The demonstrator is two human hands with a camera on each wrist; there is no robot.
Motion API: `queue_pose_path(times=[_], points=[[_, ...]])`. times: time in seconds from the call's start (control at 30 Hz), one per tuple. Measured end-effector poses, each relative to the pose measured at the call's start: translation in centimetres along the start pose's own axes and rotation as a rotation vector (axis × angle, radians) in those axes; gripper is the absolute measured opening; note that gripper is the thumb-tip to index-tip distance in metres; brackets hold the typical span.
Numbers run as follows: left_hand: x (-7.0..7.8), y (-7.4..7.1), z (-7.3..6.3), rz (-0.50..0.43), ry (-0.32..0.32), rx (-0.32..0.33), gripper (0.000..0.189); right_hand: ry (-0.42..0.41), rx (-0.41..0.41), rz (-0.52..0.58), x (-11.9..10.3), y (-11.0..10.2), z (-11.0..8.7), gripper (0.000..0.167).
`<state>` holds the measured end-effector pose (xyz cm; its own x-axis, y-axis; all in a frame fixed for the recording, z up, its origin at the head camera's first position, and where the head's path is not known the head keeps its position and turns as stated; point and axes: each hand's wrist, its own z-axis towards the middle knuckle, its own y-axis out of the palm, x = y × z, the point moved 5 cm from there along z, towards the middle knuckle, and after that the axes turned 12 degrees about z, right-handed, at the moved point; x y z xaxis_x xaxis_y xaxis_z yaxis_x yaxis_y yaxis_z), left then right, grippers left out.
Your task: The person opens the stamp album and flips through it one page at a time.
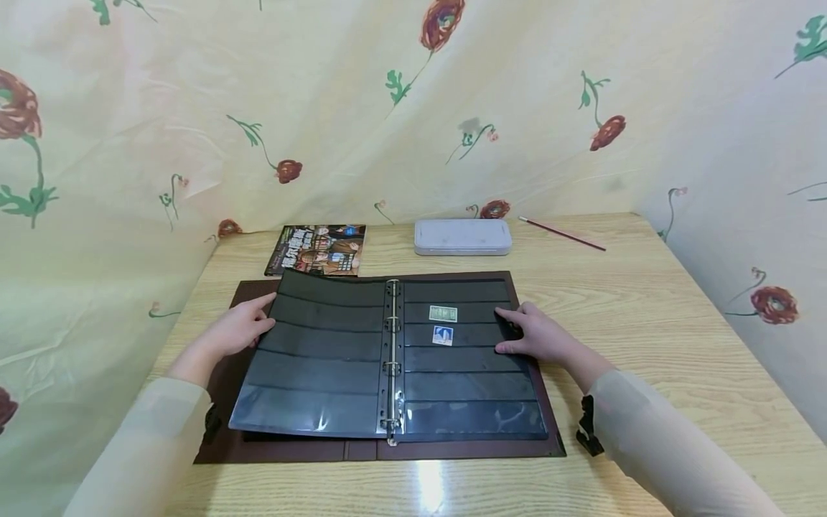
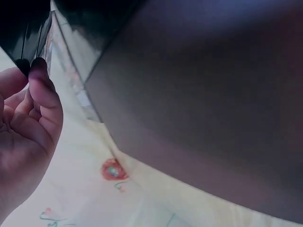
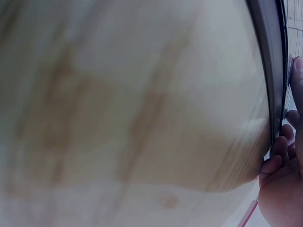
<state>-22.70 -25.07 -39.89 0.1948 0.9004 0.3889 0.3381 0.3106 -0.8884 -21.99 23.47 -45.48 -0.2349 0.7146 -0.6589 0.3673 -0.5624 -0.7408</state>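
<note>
Dark brown cover, black pages: one stamp album (image 1: 459, 450), lying open on the table (image 1: 652, 323) in front of the person, ring spine running away from them.

Key relation: the left page (image 1: 310, 366) lies to the right of the left hand (image 1: 239, 327), long axis near to far, hinged on the rings (image 1: 391, 369) at its inner side. Left hand is the nearer one, at the outer edge towards the far corner; thumb and forefinger pinch that edge (left wrist view). Page stands slightly raised off the cover.

Right hand (image 1: 541, 334): thumb and forefinger apart, tips resting on the outer edge of the right page (image 1: 468, 384); remaining fingers folded in beside the cover's edge.

Counts. Rings: four. Stamps: two, both on the right page, one greenish stamp (image 1: 443, 314) above one blue-and-white stamp (image 1: 442, 335), apart.

Beyond the album, left to right: one illustrated booklet (image 1: 316, 248), just past the left page; one white case (image 1: 462, 238), lid shut; one dark red pencil (image 1: 563, 234), slanting. Behind: flowered cloth (image 1: 349, 108).
</note>
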Motion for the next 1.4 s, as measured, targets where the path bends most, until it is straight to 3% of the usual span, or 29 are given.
queue_pose_path(times=[0.47,0.8,1.2,1.4], points=[[-1.7,3.3,0.8,0.078,-0.065,-0.048,0.060,0.029,0.005,0.005,0.1,0.0,-0.1,0.084],[-1.6,3.5,1.1,0.221,-0.084,-0.047,0.057,0.064,0.025,0.014,0.3,0.0,-0.1,0.088],[-2.1,3.9,1.0,0.208,-0.080,-0.035,0.057,0.120,0.085,0.014,0.5,0.1,-0.4,0.106],[-2.3,4.1,1.1,0.188,-0.097,-0.040,0.057,0.132,0.098,0.019,0.2,-0.1,-0.4,0.105]])
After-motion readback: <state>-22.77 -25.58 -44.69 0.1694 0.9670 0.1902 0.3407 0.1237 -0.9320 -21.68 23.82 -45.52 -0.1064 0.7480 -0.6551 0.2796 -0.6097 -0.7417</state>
